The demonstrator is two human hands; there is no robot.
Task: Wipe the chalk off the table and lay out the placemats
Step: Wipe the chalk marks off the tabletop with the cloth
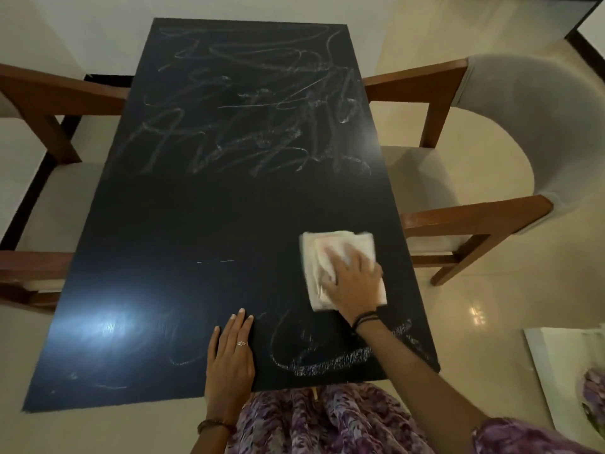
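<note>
Purple floral fabric [327, 421] of the person's clothing fills the near edge, pressed up to a dark, smooth rectangular table [203, 217]. On the table's near edge the left hand [230, 358] lies flat, fingers straight and together, a ring on one finger and a beaded band at the wrist, holding nothing. Toward the table's right side the right hand [355, 280], dark cords at its wrist, presses a folded, soft white cloth [330, 257] against the surface with fingers spread; hand and cloth are blurred. Scribbled chalk marks [255, 109] cover the table's far half in powdery white loops, and a thicker chalk streak [330, 363] runs along the near right corner, under the right forearm. A pale glare shines on the table's near left. Wooden-armed chairs with cream cushions flank it: one chair [484, 178] on the right with a curved grey back, another chair [49, 152] on the left. Glossy beige floor tiles [425, 44] surround the table.
</note>
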